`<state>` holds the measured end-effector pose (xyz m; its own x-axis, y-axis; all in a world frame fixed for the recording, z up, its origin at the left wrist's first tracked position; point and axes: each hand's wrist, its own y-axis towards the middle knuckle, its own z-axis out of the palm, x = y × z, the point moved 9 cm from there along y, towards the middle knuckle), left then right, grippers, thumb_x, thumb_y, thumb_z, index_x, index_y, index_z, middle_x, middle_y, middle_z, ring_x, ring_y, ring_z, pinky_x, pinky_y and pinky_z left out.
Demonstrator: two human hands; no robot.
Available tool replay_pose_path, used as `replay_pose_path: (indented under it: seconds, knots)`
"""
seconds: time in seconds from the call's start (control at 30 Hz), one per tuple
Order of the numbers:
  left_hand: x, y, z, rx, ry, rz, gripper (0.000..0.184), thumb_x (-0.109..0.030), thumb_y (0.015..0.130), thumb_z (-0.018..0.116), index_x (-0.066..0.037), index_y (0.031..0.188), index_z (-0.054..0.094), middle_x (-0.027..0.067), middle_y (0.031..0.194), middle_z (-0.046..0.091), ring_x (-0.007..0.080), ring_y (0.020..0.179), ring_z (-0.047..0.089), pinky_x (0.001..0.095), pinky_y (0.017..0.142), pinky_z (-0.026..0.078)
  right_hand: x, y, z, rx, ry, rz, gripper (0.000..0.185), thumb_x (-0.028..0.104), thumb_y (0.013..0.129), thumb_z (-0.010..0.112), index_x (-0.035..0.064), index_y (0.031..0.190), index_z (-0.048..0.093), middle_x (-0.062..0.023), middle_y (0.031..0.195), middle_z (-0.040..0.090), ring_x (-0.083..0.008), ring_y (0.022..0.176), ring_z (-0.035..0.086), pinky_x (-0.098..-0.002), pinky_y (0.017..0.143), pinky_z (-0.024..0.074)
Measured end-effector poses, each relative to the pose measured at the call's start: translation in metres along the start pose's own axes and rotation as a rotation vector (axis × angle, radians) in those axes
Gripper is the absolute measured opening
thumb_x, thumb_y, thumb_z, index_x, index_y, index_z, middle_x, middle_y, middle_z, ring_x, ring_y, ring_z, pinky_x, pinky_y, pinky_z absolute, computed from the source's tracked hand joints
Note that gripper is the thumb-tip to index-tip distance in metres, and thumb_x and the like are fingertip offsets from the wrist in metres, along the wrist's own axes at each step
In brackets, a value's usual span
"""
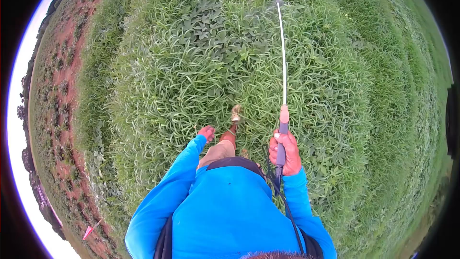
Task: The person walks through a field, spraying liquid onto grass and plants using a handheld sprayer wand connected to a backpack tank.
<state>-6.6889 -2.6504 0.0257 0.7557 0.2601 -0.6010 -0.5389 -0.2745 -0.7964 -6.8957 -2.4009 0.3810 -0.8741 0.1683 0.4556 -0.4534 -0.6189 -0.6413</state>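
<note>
My right hand (286, 152) is wrapped round the grey grip of a sprayer wand (284, 74). From there the long white tube points straight ahead over the grass, with a small nozzle (278, 1) at its far end. A faint mist seems to hang by the nozzle. A dark hose (289, 211) runs from the grip back along my right side. Beside my thigh hangs my left hand (207, 133), its fingers loosely curled with nothing visible in them.
Dense tall grass (177, 81) surrounds my legs, with broad-leaved plants (206, 21) among it ahead. One shoe (236, 113) shows in the grass. Reddish bare soil (72, 81) with low plants lies to the left, where a small pinkish-red flag (88, 232) stands. Dark straps cross my blue shirt.
</note>
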Motion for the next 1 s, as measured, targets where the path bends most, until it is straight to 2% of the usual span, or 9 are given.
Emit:
replay_pose_path:
  seconds: [0.17,0.23,0.37,0.5,0.57,0.67,0.77,0.83,1.0]
  knots:
    - [-0.035,0.051,0.008,0.095,-0.021,0.059,0.025,-0.032,0.088,0.048,-0.010,0.096,0.055,0.0032,0.069,0.055,0.0115,0.048,0.049,0.0242,0.039,0.036,0.038,0.035,0.010,-0.073,0.009,-0.152,0.018,0.022,0.084,0.058,0.0116,0.093,0.045,-0.0012,0.063,0.045,-0.0091,0.045,0.043,-0.0221,0.037,0.0358]
    - [-0.048,0.071,0.011,0.102,-0.077,0.012,0.025,-0.031,0.088,0.048,-0.010,0.097,0.055,0.0029,0.069,0.055,0.0116,0.048,0.048,0.0242,0.039,0.036,0.052,0.057,0.019,-0.107,-0.023,-0.141,0.018,0.023,0.085,0.056,0.0120,0.092,0.045,-0.0014,0.062,0.044,-0.0102,0.044,0.042,-0.0231,0.036,0.0345]
    - [-0.085,0.086,0.004,0.106,-0.095,0.037,0.027,-0.035,0.087,0.047,-0.010,0.095,0.055,0.0017,0.070,0.056,0.0107,0.051,0.049,0.0244,0.041,0.037,0.066,0.102,0.048,-0.074,0.028,-0.051,0.016,0.025,0.086,0.052,0.0111,0.086,0.045,0.0004,0.058,0.038,-0.0083,0.039,0.032,-0.0237,0.031,0.0304]
    - [-0.096,0.108,-0.020,0.063,-0.139,0.028,0.028,-0.034,0.084,0.049,-0.011,0.097,0.056,0.0023,0.072,0.056,0.0105,0.052,0.050,0.0247,0.042,0.039,0.062,0.140,0.087,-0.005,0.077,0.117,0.017,0.025,0.086,0.052,0.0094,0.085,0.045,0.0002,0.059,0.037,-0.0081,0.039,0.031,-0.0237,0.031,0.0305]
    - [-0.097,0.114,-0.036,0.035,-0.179,0.041,0.026,-0.035,0.087,0.048,-0.011,0.090,0.057,-0.0001,0.068,0.056,0.0094,0.049,0.048,0.0260,0.042,0.037,0.053,0.154,0.112,0.124,0.146,0.276,0.016,0.024,0.086,0.053,0.0106,0.088,0.045,0.0004,0.060,0.037,-0.0075,0.041,0.032,-0.0225,0.032,0.0299]
    - [-0.089,0.117,-0.063,-0.045,-0.234,-0.017,0.023,-0.031,0.083,0.049,-0.012,0.093,0.058,0.0004,0.069,0.058,0.0097,0.049,0.049,0.0265,0.042,0.038,0.047,0.174,0.146,0.221,0.155,0.399,0.018,0.025,0.086,0.052,0.0090,0.089,0.045,0.0003,0.061,0.036,-0.0073,0.042,0.031,-0.0223,0.032,0.0305]
    - [-0.080,0.122,-0.080,-0.053,-0.264,-0.067,0.028,-0.033,0.082,0.050,-0.011,0.098,0.057,0.0029,0.072,0.057,0.0126,0.052,0.050,0.0273,0.043,0.041,0.043,0.196,0.183,0.298,0.160,0.525,0.019,0.025,0.087,0.051,0.0077,0.091,0.044,-0.0002,0.062,0.036,-0.0075,0.042,0.031,-0.0227,0.033,0.0306]
    - [-0.081,0.121,-0.088,-0.063,-0.261,-0.104,0.026,-0.031,0.081,0.050,-0.011,0.096,0.057,0.0026,0.071,0.056,0.0131,0.052,0.050,0.0284,0.043,0.041,0.037,0.205,0.217,0.428,0.186,0.660,0.018,0.023,0.088,0.051,0.0075,0.092,0.043,-0.0007,0.063,0.036,-0.0077,0.042,0.031,-0.0231,0.033,0.0304]
    - [-0.073,0.130,-0.094,-0.091,-0.263,-0.195,0.023,-0.026,0.080,0.050,-0.011,0.095,0.057,0.0027,0.070,0.056,0.0133,0.051,0.050,0.0291,0.043,0.040,0.020,0.229,0.273,0.561,0.099,0.826,0.016,0.019,0.087,0.050,0.0079,0.095,0.043,-0.0002,0.064,0.037,-0.0063,0.042,0.031,-0.0211,0.034,0.0275]
